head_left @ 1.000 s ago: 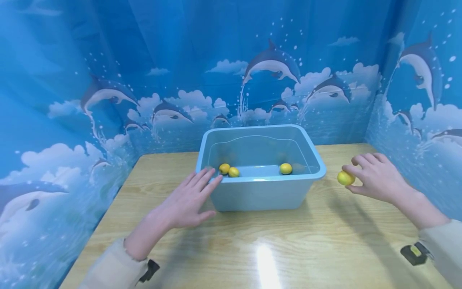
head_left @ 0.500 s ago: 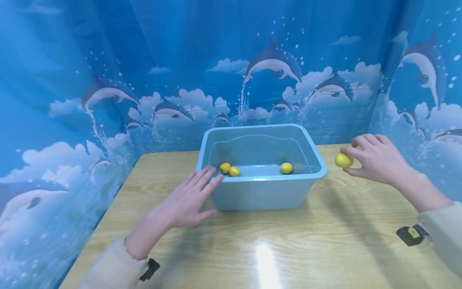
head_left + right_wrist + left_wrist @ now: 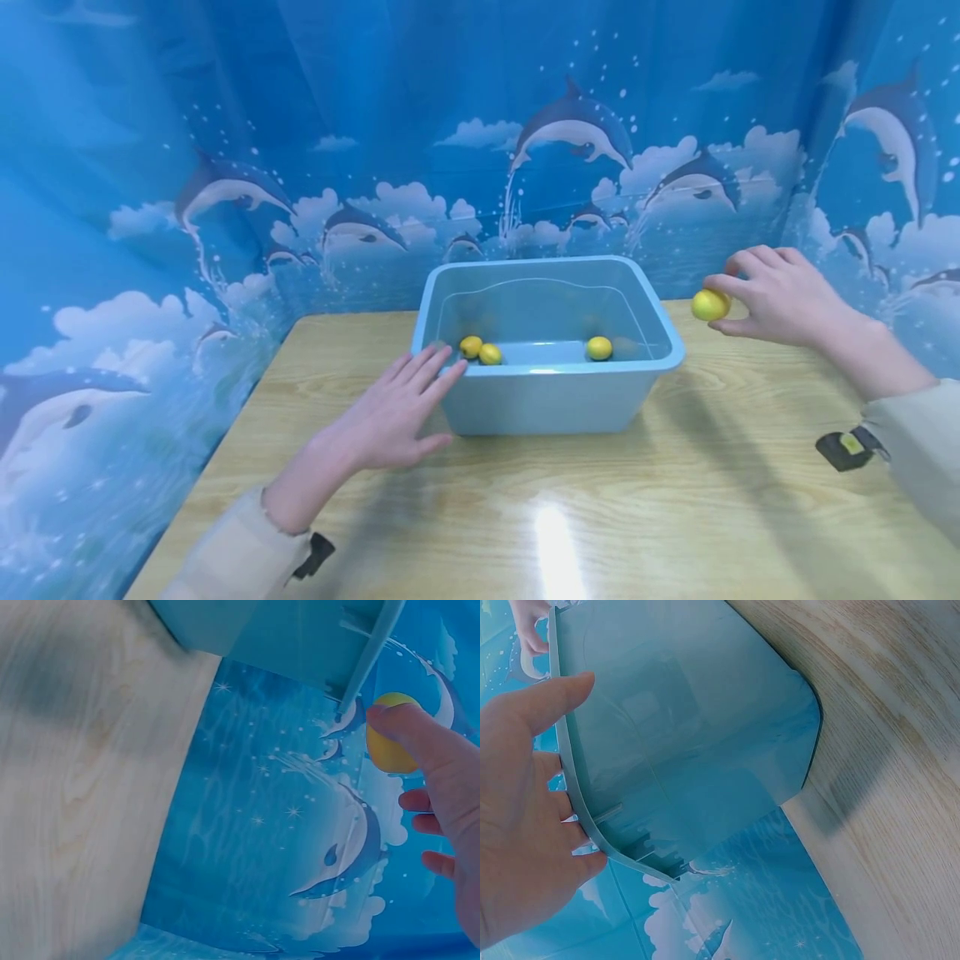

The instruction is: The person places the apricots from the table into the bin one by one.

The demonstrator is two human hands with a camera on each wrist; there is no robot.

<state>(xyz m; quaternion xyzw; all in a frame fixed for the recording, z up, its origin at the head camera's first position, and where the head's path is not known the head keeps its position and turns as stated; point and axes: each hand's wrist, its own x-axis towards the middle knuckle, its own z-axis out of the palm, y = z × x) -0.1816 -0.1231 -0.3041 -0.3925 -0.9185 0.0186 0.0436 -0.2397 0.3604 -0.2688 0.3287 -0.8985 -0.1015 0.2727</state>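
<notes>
A light blue plastic bin [image 3: 547,404] stands on the wooden table. Inside it, two yellow lemons [image 3: 491,354] lie side by side at the left and one lemon [image 3: 599,348] lies at the right. My left hand [image 3: 390,412] is at the bin's front left corner, fingers extended over the rim; in the left wrist view the thumb [image 3: 562,697] lies along the near side. To the right of the bin, raised above the table, my right hand [image 3: 783,296] pinches a yellow lemon [image 3: 710,305] between thumb and fingers. The right wrist view shows that lemon [image 3: 391,735] partly covered by the thumb.
The wooden table [image 3: 480,517] extends in front of the bin and to both sides. Behind and beside it hangs a blue curtain [image 3: 420,100] printed with dolphins and clouds. Dark devices are strapped at both wrists, such as the right wrist device [image 3: 847,448].
My right hand has risen with the lemon, away from the table, and drifted slightly left. My left hand has stayed at the bin's corner. The lemons in the bin lie as before.
</notes>
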